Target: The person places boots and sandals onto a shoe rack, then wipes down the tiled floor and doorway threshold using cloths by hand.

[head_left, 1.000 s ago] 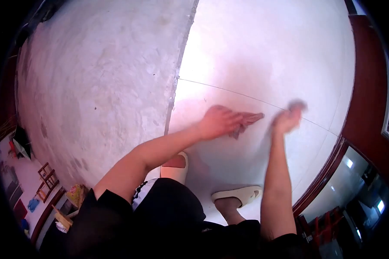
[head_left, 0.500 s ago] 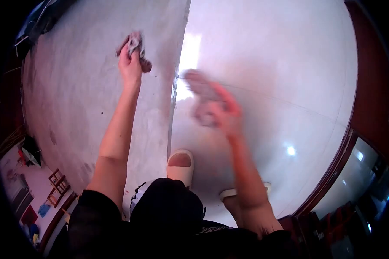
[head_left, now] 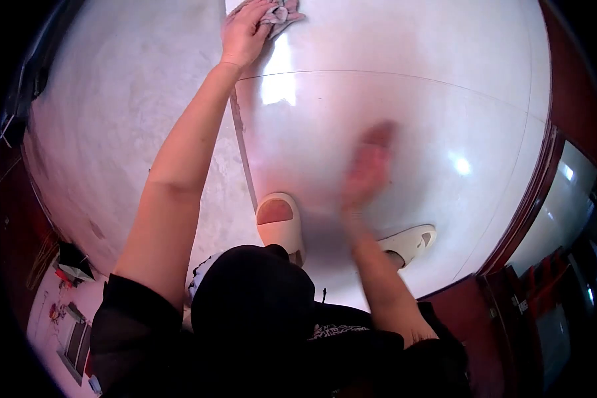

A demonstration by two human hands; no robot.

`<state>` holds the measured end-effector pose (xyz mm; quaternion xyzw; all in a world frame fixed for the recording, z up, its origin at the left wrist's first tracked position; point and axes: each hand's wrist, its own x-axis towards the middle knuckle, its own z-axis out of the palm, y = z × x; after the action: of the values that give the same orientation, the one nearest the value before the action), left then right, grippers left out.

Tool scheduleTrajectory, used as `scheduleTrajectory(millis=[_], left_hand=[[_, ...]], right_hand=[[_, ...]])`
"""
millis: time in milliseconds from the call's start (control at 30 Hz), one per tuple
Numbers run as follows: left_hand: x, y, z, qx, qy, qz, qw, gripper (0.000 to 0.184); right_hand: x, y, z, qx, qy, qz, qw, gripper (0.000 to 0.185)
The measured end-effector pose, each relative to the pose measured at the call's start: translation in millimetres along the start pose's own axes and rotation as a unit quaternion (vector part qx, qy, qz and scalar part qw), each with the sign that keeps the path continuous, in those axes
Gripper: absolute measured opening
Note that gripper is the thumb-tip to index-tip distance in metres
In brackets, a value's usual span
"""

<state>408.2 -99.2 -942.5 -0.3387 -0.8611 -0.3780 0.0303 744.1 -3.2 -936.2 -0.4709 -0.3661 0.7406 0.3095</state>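
Covering most of the view, the floor [head_left: 477, 119] has a dull grey stretch [head_left: 113, 119] on the left and a glossy pale tiled stretch [head_left: 491, 60] on the right, with a narrow dark strip [head_left: 243, 136] between them. Across the near part spreads the person's black clothing [head_left: 252, 298], with a light pattern beside the right arm. The left arm [head_left: 179, 159] reaches long and nearly straight toward the top of the view, crossing the dull floor; the right arm [head_left: 386, 285] is shorter in view and comes up over the tiles. A dark red frame [head_left: 530, 199] runs along the right side, at the edge of the tiles.

Two cream slippers are on the person's feet, both on the tiles: the left slipper [head_left: 282, 232] is just beside the dark strip, and the right slipper [head_left: 418, 241] is turned outward, well apart from it. The left hand [head_left: 245, 33] lies over a bunched cloth [head_left: 283, 14], its fingers closed on it; the cloth is a greyish pink, creased, and rests on the tiles beside the dark strip at the top of the view. The right hand [head_left: 367, 176] is over the tiles, nearer the body and blurred, so whether it is wide or narrow cannot be told. At its fingertips is a dark reddish patch [head_left: 380, 132], too blurred to identify.
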Motion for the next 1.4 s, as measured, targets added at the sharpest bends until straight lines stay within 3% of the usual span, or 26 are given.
scheduleTrajectory(millis=[33,67,133,200,267,333,400,433,467,533,600,667,700,733,800,833,867,933,967,1033,1133,1167,1233,1267,1300,1400], left_hand=[[-1,-2,2,-0.002,0.0,-0.008,1.0,0.033],[-1,-4,1,-0.002,0.003,-0.016,1.0,0.034],[-1,-11,-1,-0.038,-0.028,-0.028,0.999,0.038],[-4,-31,0,-0.052,-0.06,-0.037,0.996,0.042],[-9,-34,-9,-0.09,-0.07,-0.052,0.992,0.043],[-10,-33,-17,-0.064,-0.091,-0.015,0.994,0.043],[-11,-27,-18,-0.063,-0.084,-0.031,0.994,0.042],[-11,-26,-18,-0.071,-0.082,-0.042,0.993,0.042],[-9,-25,-18,-0.078,-0.079,-0.052,0.992,0.042],[-10,-24,-16,-0.097,-0.075,-0.088,0.989,0.039],[-6,-21,-20,-0.132,-0.091,-0.143,0.977,0.037],[-3,-16,-27,-0.182,-0.127,-0.225,0.949,0.034],[-4,-15,-28,-0.219,-0.135,-0.264,0.93,0.034],[0,-13,-31,-0.256,-0.143,-0.298,0.909,0.033],[11,-12,-33,-0.273,-0.164,-0.331,0.888,0.033],[10,-14,-33,-0.255,-0.177,-0.337,0.889,0.034],[11,-14,-34,-0.236,-0.188,-0.343,0.889,0.035],[12,-10,-34,-0.201,-0.193,-0.299,0.913,0.038],[11,-10,-32,-0.183,-0.189,-0.261,0.929,0.039],[6,-7,-35,-0.134,-0.185,-0.186,0.956,0.042],[-5,-21,-22,-0.186,-0.131,-0.141,0.963,0.037],[-7,-12,-22,-0.147,-0.095,-0.112,0.978,0.036],[-14,-3,-14,-0.059,-0.021,-0.056,0.996,0.036],[-19,18,-13,0.001,0.034,-0.011,0.999,0.036],[-25,33,-11,0.021,0.015,-0.016,1.0,0.037],[-48,70,-5,0.12,-0.081,0.036,0.989,0.051]], right_hand=[[-43,31,35,0.153,0.003,0.123,0.981,0.038],[-69,73,45,0.116,-0.063,0.327,0.936,0.03],[-96,82,98,-0.172,-0.378,0.152,0.897,0.029],[-107,82,145,-0.257,-0.5,-0.041,0.826,0.033],[-78,26,151,-0.124,-0.464,0.186,0.857,0.043],[-29,-54,129,-0.101,-0.366,0.231,0.896,0.053],[54,-92,65,-0.152,-0.308,0.092,0.935,0.046],[89,-130,43,-0.249,-0.18,0.051,0.95,0.042],[122,-150,21,-0.28,-0.093,-0.081,0.952,0.041],[235,-171,-91,-0.395,0.036,-0.229,0.889,0.036],[265,-178,-118,-0.418,0.187,-0.181,0.87,0.034],[265,-114,-107,-0.504,0.077,-0.416,0.753,0.028],[211,-80,-31,-0.514,0.115,-0.462,0.713,0.028],[127,-66,58,-0.345,0.01,-0.313,0.885,0.031],[49,35,78,-0.534,-0.231,-0.238,0.778,0.027],[-7,40,117,-0.329,-0.303,-0.033,0.894,0.023],[-47,68,139,-0.168,-0.383,0.185,0.889,0.023],[-93,102,151,-0.318,-0.57,-0.043,0.756,0.042],[-96,91,160,-0.308,-0.586,-0.065,0.746,0.039],[-77,29,159,-0.091,-0.511,0.35,0.78,0.03],[16,-69,106,-0.247,-0.427,0.232,0.839,0.042],[43,-121,92,-0.197,-0.33,0.315,0.868,0.039],[130,-157,-12,-0.271,-0.211,0.118,0.932,0.024],[175,-172,-58,-0.212,-0.202,0.047,0.955,0.029],[190,-193,-59,-0.19,-0.063,0.023,0.979,0.031],[255,-154,-107,-0.272,0.018,-0.151,0.95,0.045]])
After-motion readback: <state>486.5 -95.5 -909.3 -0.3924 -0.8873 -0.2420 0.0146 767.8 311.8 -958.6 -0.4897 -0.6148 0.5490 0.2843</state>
